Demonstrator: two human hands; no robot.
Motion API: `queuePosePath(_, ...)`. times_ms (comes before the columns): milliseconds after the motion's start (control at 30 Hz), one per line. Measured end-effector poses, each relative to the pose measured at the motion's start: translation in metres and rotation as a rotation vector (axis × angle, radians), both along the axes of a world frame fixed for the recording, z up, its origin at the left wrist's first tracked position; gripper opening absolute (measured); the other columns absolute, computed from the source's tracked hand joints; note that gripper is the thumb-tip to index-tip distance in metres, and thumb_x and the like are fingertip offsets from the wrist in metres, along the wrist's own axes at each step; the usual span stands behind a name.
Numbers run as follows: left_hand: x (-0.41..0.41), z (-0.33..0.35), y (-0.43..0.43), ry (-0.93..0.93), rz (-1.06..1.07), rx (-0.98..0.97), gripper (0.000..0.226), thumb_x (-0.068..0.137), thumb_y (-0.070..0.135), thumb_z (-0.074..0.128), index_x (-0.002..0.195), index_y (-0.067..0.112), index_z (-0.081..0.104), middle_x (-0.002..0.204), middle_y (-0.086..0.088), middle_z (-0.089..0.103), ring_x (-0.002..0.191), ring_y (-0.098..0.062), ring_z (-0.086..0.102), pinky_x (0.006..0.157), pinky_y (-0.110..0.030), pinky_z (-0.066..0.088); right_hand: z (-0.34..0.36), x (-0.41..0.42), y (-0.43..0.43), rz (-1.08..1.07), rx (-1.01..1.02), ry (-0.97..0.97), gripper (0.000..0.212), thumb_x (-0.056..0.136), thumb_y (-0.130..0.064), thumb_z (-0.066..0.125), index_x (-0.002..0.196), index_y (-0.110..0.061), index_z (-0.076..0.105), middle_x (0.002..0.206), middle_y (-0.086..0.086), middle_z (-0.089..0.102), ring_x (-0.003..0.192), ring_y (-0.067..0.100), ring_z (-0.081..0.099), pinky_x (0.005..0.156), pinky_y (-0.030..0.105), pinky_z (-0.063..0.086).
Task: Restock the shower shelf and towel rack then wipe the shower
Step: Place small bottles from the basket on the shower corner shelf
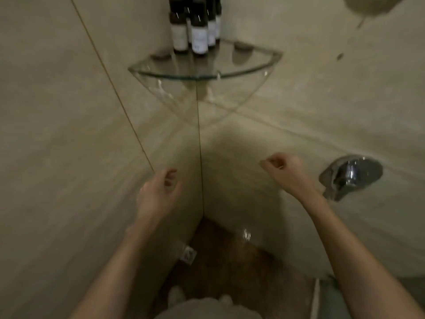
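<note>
**Q:** Where are the toiletries right now?

**Me:** Up on the glass shelf (pixel 202 76) in the corner of the shower. The dark bottles (pixel 195 26) with pale labels stand upright in a tight cluster, pushed back to where the two walls meet.

**Q:** Why so far back?

**Me:** I think that's the steadiest spot. The walls back them on two sides, and the curved front edge stays bare, so nothing sits near the drop. Grouping them also leaves glass free on either side.

**Q:** And your hands?

**Me:** Both are low, well below the shelf and touching nothing. My left hand (pixel 158 194) hangs slack with the fingers loosely curled and empty. My right hand (pixel 284 171) is curled closed, thumb against forefinger, and I see nothing in it. It hovers near the mixer handle (pixel 349 176) but clear of it.

**Q:** So the shelf is done?

**Me:** It looks stocked to me. The towel rack isn't in view, so I can't speak for it. I have no cloth in either hand, so I'd say the wiping hasn't begun.

**Q:** What's that pale bundle (pixel 197 305) at the bottom?

**Me:** It's too blurred to tell. It could be a towel or a cloth, close to my body and above the brown floor (pixel 230 261).
</note>
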State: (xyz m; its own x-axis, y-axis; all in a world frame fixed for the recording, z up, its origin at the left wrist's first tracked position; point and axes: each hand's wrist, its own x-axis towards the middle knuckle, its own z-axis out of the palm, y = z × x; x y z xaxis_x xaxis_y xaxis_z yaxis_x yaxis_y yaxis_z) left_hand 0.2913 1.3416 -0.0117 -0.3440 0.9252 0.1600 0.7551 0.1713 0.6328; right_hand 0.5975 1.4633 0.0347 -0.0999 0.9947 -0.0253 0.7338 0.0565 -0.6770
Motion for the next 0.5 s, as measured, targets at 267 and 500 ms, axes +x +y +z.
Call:
queuePosePath(267,0.013,-0.144,-0.082,-0.178,-0.119,-0.913,0.034,0.095,0.026,0.067,0.123,0.009,0.061,0.118,-0.011,0.065,0.107,-0.025,0.061,0.089,-0.031,0.049,-0.156,0.067,-0.097,0.120,-0.678,-0.161,0.025,0.094,-0.037,0.065,0.094,-0.014,0.076,0.091,0.007,0.075,0.084,0.022,0.071,0.073,0.031,0.053)
queuePosePath(500,-0.014,-0.206,-0.143,-0.169,-0.142,-1.180,0.008,0.097,0.013,0.064,0.098,0.008,0.071,0.073,-0.004,0.068,0.066,-0.017,0.063,0.059,-0.024,0.050,-0.246,0.142,-0.230,-0.219,-0.969,-0.079,0.023,0.091,-0.037,0.066,0.095,-0.014,0.072,0.091,0.006,0.070,0.086,0.023,0.068,0.072,0.029,0.051)
